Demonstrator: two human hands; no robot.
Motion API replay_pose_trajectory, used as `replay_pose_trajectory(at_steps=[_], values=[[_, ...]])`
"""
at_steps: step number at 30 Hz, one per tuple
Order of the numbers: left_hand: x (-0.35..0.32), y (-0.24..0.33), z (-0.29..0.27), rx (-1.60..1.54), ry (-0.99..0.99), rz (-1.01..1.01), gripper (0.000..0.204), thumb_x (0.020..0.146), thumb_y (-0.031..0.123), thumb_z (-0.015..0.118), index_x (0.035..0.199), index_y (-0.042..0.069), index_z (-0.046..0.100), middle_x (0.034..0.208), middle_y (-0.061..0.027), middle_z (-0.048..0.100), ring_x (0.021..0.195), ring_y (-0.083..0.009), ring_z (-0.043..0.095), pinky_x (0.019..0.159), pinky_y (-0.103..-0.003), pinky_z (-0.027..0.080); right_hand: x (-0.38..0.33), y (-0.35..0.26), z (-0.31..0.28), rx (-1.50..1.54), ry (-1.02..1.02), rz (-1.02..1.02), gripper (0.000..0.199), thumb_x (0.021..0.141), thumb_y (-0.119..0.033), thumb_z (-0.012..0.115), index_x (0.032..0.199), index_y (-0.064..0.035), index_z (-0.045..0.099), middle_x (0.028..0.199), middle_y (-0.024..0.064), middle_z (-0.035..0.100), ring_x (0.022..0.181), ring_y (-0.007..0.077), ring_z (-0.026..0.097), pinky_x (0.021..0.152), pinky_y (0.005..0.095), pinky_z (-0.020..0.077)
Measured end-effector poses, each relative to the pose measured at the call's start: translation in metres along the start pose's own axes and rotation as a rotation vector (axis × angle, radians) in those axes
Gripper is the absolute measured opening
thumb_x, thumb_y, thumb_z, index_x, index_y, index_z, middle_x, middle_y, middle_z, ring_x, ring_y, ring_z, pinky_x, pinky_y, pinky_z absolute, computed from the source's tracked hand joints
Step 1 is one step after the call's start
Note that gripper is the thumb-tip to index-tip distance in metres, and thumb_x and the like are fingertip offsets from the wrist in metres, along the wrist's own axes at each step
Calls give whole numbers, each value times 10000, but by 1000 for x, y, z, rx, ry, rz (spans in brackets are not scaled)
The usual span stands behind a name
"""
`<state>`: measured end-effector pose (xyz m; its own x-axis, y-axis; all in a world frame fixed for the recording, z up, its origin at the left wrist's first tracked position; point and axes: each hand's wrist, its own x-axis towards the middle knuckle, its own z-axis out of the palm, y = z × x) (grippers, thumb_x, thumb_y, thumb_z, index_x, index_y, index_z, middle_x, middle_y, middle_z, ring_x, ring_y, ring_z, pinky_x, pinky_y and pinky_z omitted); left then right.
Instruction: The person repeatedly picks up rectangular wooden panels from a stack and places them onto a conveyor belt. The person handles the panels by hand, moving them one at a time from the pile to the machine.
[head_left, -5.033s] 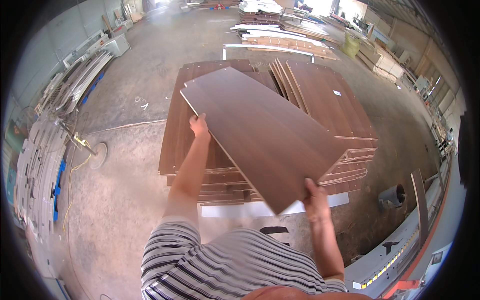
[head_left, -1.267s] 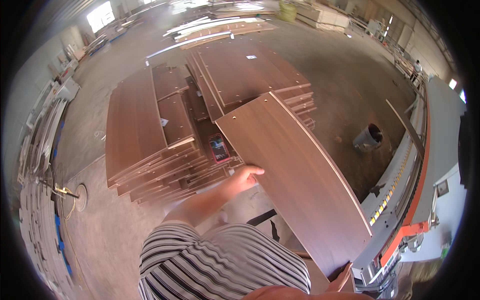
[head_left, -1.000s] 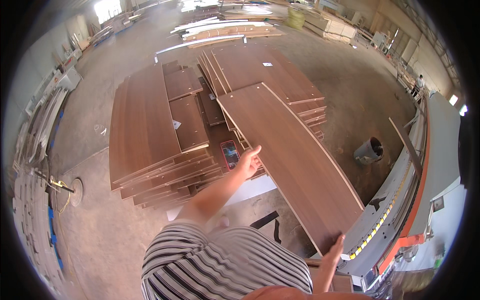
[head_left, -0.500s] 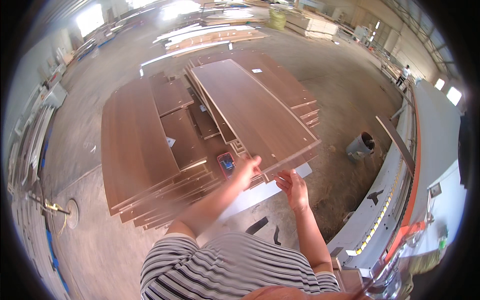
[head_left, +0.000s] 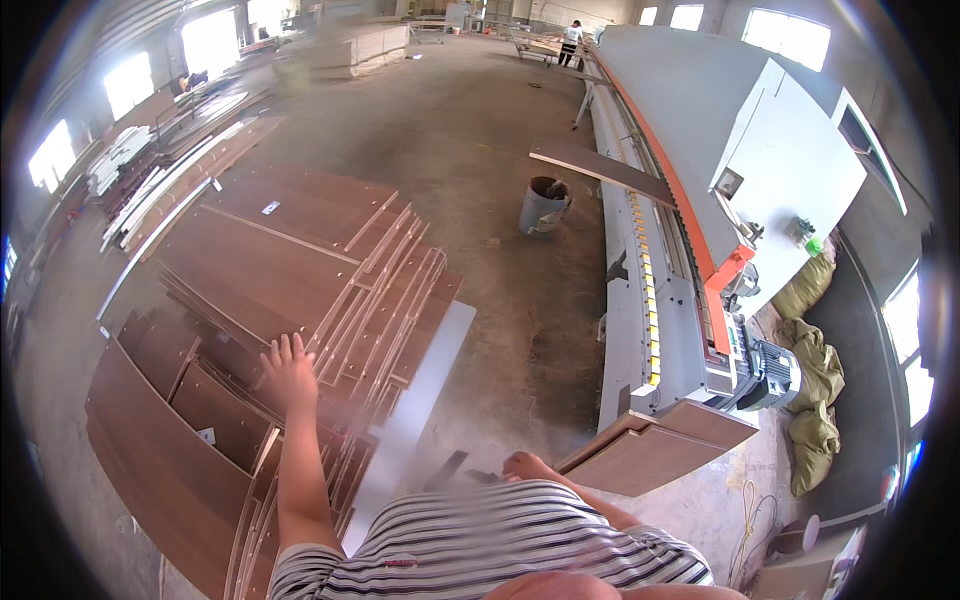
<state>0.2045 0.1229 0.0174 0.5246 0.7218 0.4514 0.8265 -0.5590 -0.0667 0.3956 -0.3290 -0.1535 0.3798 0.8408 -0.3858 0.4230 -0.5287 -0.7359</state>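
My left hand (head_left: 290,368) is open, its fingers spread at the near edge of a stack of brown wood-look boards. The top board (head_left: 265,265) lies flat on that pile. Lower boards (head_left: 190,480) of the same brown lie to the near left, partly under my left forearm. My right hand (head_left: 525,466) is close in front of my striped shirt, away from the boards. Its fingers are curled with nothing visible in them, and part of it is hidden. Beneath the pile, a pale sheet (head_left: 415,400) sticks out on the right side.
A long grey machine (head_left: 625,330) with an orange rail runs along the right, a narrow brown board (head_left: 605,172) lying across it. More brown boards (head_left: 650,458) are at its near end. A bucket (head_left: 541,210) stands on the floor. Farther off are green sacks (head_left: 815,440) and a person (head_left: 571,42).
My view has swung right, toward the machine. Both hands were at the top board's near corner; my right hand has come back to my body, and my left hand has spread its fingers.
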Motion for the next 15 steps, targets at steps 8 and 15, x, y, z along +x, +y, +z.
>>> replay_pose_trajectory(at_steps=[8,15], values=[[23,-5,34,-11,134,47,418,874,180,494,1287,235,469,1300,-48,480,1215,-230,432,1070,-418,269,-65,56,3,148,135,126,266,868,-272,488,752,-61,601,793,30,615,762,194,619,603,330,514],[34,-30,-16,-610,214,-190,370,902,250,542,1225,73,518,1072,-127,620,997,-296,578,896,-408,427,-63,74,4,430,174,466,242,889,-179,482,998,17,573,886,145,671,716,198,672,577,289,519]])
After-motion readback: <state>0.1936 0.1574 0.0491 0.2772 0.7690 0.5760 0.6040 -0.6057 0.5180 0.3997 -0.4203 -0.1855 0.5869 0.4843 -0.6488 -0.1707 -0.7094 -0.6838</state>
